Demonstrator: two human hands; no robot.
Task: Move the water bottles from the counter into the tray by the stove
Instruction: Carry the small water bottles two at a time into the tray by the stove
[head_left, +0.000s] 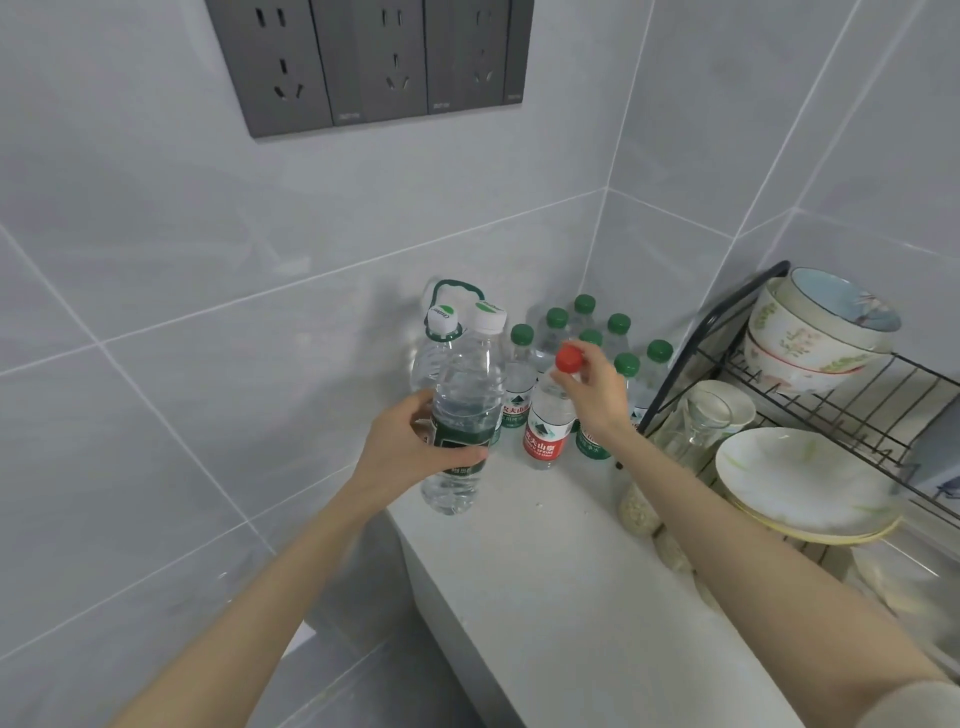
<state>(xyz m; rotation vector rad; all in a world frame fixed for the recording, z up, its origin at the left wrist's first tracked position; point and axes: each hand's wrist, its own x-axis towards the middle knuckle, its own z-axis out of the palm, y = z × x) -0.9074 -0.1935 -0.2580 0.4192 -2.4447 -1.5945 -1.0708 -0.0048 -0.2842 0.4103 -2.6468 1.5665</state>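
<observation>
Left hand (410, 452): fingers clamped round white-capped bottle (467, 384), held clear of counter (571, 571), evidently for carrying | right hand (597, 395): fingertips pinching neck of red-capped bottle (548, 431) standing on counter, likely next lift | tray: not visible.

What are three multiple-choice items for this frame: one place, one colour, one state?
1. Where is the dish rack relative to the green-capped bottles? A left B right C above
2. Which colour is the cap that the right hand pinches? A red B blue C yellow
3. How is the white-capped bottle? A lying flat B uncapped C gripped by the left hand
Key: B, the rack stands to their right; A, the pinched cap is red; C, that hand wraps its label.
</observation>
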